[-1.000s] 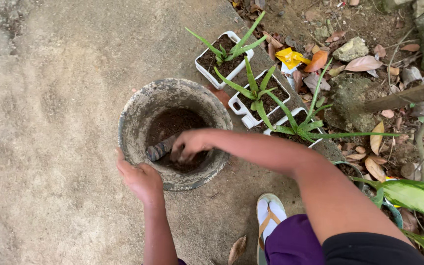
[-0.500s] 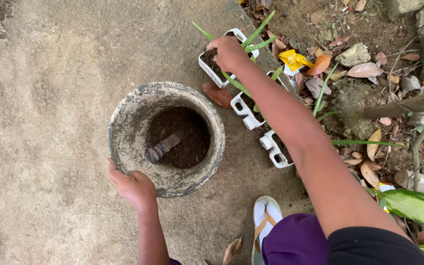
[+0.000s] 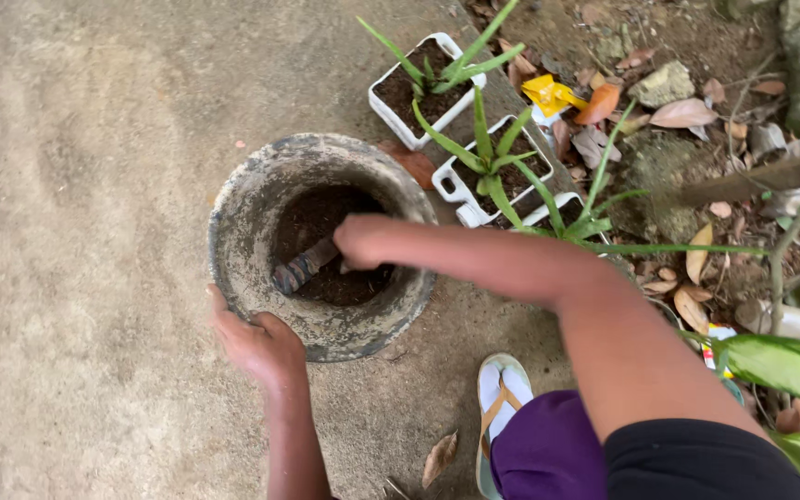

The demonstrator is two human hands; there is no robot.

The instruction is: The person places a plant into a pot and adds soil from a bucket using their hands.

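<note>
- So we've got our right hand down inside the big grey concrete pot at the centre of the frame, fingers curled over the soil right next to a small trowel. We honestly can't tell if it's gripping the tool or just scooping dirt.
- Our left hand is on the pot's lower-left rim, fingers spread against the outer wall, steadying it rather than clenching anything.
- The pot looks only partly filled: dark soil sits low, well under the rim.
- Upper right of it, three white rectangular planters are lined up, each with soil and a spiky green plant in it, so that part looks done.
- Our guess is we're mid-way: the soil work in the big pot is in progress, and nothing's planted there yet.
- Dry leaves are scattered at upper right, and a sandal shows at the bottom.
</note>
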